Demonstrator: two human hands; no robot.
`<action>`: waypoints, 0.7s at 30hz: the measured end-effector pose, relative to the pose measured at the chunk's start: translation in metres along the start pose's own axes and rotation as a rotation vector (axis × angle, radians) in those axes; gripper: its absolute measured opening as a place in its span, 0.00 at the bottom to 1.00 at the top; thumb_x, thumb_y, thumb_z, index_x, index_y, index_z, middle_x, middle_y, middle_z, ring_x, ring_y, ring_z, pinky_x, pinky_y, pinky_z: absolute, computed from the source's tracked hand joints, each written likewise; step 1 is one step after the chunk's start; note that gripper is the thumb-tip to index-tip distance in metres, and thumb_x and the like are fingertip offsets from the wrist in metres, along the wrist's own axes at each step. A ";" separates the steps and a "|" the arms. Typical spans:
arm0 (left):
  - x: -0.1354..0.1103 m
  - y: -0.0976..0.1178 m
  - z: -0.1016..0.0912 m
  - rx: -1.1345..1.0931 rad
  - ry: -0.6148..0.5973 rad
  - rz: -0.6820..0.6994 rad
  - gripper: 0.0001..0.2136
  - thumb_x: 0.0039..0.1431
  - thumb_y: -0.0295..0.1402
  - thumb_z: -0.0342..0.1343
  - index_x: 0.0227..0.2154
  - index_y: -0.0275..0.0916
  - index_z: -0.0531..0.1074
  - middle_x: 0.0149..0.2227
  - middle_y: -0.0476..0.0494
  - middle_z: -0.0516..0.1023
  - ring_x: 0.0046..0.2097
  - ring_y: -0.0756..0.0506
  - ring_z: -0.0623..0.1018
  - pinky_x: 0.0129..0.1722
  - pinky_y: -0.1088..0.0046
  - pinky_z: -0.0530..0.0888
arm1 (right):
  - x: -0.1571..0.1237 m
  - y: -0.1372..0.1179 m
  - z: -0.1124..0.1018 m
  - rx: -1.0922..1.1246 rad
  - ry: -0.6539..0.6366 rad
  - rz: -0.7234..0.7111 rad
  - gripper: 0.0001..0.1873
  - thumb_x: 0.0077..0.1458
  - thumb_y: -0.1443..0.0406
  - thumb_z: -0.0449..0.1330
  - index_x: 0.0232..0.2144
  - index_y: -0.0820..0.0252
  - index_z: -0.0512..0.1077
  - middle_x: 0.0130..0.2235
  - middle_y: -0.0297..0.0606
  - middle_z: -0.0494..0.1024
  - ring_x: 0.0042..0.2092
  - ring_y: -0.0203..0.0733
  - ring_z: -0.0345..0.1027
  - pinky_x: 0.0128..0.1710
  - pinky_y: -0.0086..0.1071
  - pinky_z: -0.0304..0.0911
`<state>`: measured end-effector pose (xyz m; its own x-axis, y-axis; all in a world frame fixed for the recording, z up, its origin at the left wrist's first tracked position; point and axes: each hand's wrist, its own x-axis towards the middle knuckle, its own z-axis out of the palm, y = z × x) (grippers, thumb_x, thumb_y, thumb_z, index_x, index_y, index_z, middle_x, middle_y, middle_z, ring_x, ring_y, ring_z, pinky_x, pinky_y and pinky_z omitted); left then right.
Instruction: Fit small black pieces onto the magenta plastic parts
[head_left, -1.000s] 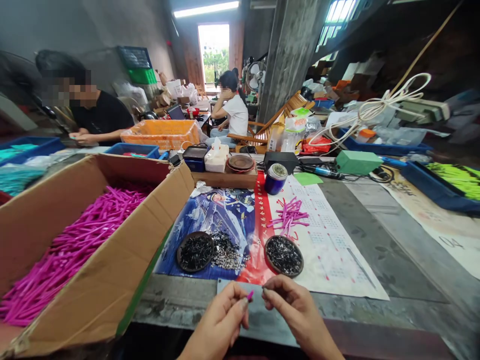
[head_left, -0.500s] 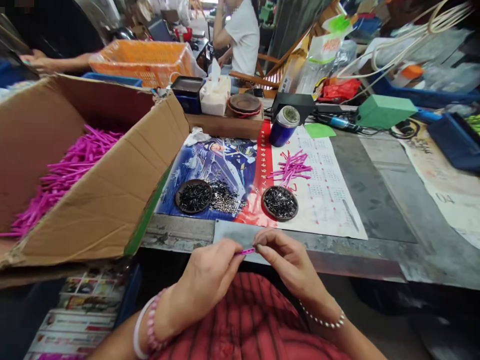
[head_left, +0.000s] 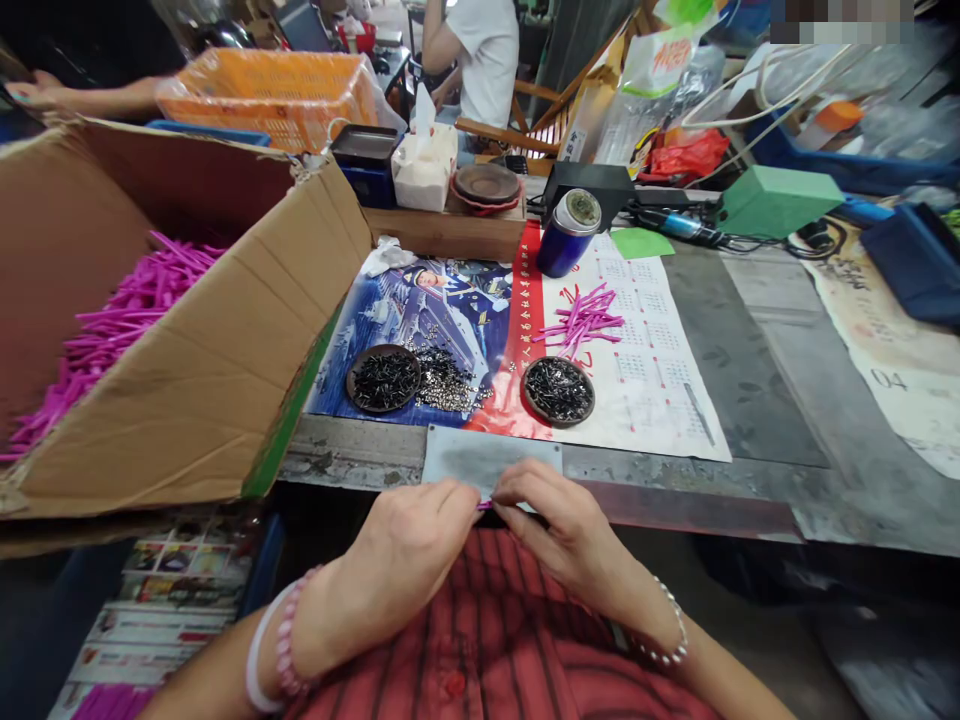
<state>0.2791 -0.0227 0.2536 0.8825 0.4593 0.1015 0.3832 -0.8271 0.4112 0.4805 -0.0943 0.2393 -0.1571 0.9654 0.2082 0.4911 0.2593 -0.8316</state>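
Close to my body, just over the table's front edge, my left hand (head_left: 416,545) pinches a short pink plastic strip (head_left: 485,505). Only a small piece of it shows between the fingertips. My right hand (head_left: 564,525) is closed at the strip's other end, its fingers and thumb together. Whether a tiny part is also in that pinch is hidden. Beyond the hands, a round dish (head_left: 382,409) of small black pieces stands at left, beside a scatter of little shiny metal bits (head_left: 448,385). A second dish (head_left: 562,422) of dark pieces stands at right. Behind it lie loose pink strips (head_left: 581,322).
A large cardboard box (head_left: 247,330) full of pink strips stands at left. A grey plate (head_left: 491,455) lies at the table edge. Further back are a blue jar (head_left: 562,245), a tissue pack (head_left: 424,170), an orange crate (head_left: 270,95) and a green box (head_left: 780,205). Two people are beyond.
My right hand has turned slightly palm-down and its fingers have closed over more of the pink strip, so less of it shows. The view has tilted a little downward.
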 end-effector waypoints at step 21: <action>-0.001 -0.005 0.000 -0.103 0.047 0.044 0.06 0.70 0.25 0.47 0.42 0.36 0.69 0.32 0.47 0.76 0.31 0.45 0.78 0.31 0.68 0.72 | 0.006 0.009 -0.008 0.100 -0.193 0.151 0.04 0.66 0.65 0.58 0.39 0.58 0.74 0.36 0.37 0.78 0.38 0.40 0.72 0.39 0.32 0.65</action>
<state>0.2758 -0.0186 0.2515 0.8831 0.4402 0.1622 0.3125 -0.8100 0.4963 0.4911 -0.0860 0.2367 -0.2539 0.9671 -0.0161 0.4354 0.0994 -0.8947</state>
